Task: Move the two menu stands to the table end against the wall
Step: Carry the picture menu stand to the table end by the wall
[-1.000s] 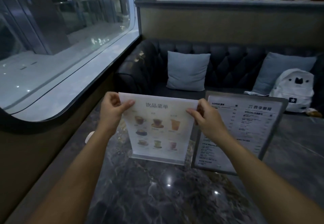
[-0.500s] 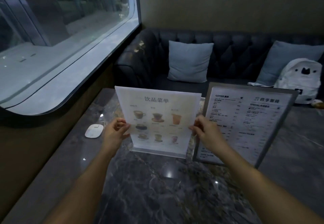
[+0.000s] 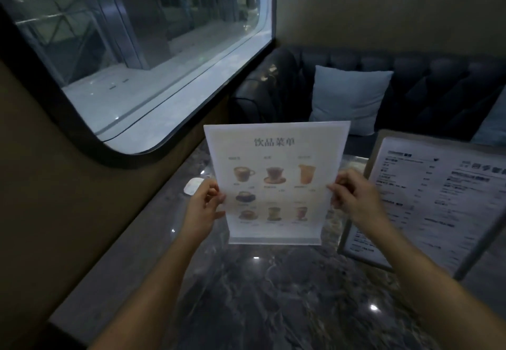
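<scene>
Both hands hold the drinks menu [image 3: 276, 182] upright by its sides: left hand [image 3: 204, 207], right hand [image 3: 353, 199]. Second menu [image 3: 427, 199] stands beside it on the bench [image 3: 273, 295].

2 menu stands show: the drinks menu stand [image 3: 275, 182] at center frame and the framed text menu stand [image 3: 435, 201] at the right edge. 2 hands appear, the left hand [image 3: 204, 207] and the right hand [image 3: 356, 199]. 2 cushions sit upper right, a pale cushion [image 3: 349, 97] and a cut-off cushion [image 3: 492, 127]. 1 white disc [image 3: 193, 186] lies left of center. The drinks menu pictures 7 beverages.
</scene>
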The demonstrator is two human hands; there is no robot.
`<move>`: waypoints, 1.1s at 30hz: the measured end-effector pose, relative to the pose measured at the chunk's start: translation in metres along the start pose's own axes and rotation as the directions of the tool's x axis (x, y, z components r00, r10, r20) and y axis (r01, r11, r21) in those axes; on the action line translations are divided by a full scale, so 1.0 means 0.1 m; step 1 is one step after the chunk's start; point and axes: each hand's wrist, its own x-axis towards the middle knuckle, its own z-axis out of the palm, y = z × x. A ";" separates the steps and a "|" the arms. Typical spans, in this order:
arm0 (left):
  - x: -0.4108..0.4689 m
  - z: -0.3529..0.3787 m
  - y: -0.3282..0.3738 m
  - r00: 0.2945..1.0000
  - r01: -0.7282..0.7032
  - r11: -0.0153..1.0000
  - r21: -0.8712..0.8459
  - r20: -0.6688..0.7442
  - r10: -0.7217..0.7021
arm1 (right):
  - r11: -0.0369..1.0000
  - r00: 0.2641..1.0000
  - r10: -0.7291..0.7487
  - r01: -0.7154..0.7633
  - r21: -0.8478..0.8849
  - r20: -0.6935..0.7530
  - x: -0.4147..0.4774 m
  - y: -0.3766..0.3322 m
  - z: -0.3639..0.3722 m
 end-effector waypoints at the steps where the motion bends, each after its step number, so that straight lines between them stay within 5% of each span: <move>1: -0.05 -0.08 0.01 1.000 -0.011 1.000 0.013 -0.015 0.011 | 1.000 1.000 -0.020 0.020 0.004 0.005 0.01 -0.04 0.06; 15: -0.53 -1.59 -0.19 0.964 -0.046 0.992 0.121 -0.256 0.076 | 0.977 0.960 -0.208 0.193 0.095 0.189 0.20 -0.77 1.43; 23: -0.86 -2.40 -0.38 0.902 0.024 0.965 0.262 -0.421 0.092 | 0.963 0.895 -0.265 0.224 0.152 0.359 0.24 -1.29 2.36; 33: -1.35 -2.78 -0.66 0.798 0.228 0.949 0.218 -0.600 -0.054 | 0.942 0.822 -0.333 0.275 0.189 0.463 0.28 -1.52 3.16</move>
